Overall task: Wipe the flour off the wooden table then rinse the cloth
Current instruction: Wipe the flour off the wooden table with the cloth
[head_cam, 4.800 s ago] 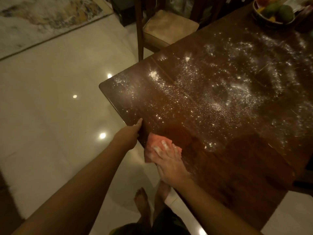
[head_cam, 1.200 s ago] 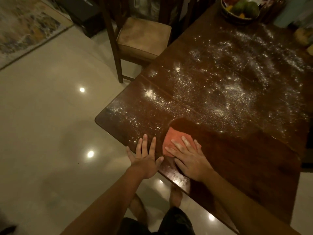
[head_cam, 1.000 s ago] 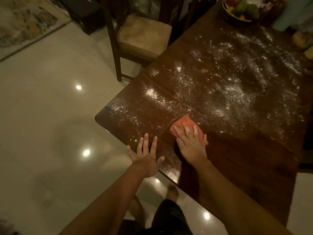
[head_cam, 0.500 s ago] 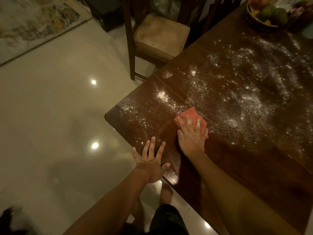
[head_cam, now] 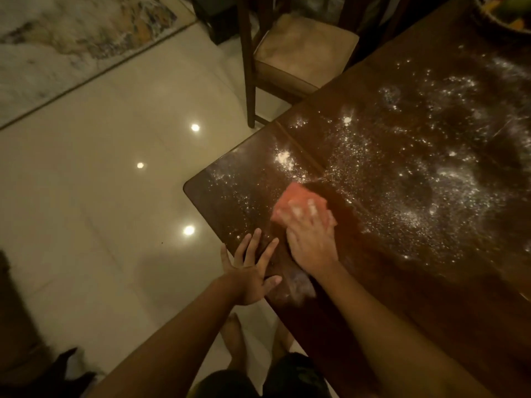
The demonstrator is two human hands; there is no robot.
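Observation:
A dark wooden table (head_cam: 402, 297) fills the right half of the head view. White flour (head_cam: 416, 173) is scattered over its middle and far part, with a small clump near the left corner. My right hand (head_cam: 311, 242) lies flat on a folded pink-red cloth (head_cam: 293, 201) and presses it onto the tabletop near the left corner; it is blurred. My left hand (head_cam: 253, 268) is open with fingers spread, at the table's near edge just left of the right hand. A pale smear of flour lies at the edge below my hands.
A wooden chair (head_cam: 298, 56) with a tan cushion stands at the table's far side. A fruit bowl (head_cam: 505, 12) sits at the top right corner. Glossy pale floor tiles lie to the left, with a patterned rug (head_cam: 71, 38) beyond. My bare feet show below the table edge.
My right hand has slid the cloth away from the near edge toward the floured area, then a little back and left. My left hand went from gripping the edge to spread open.

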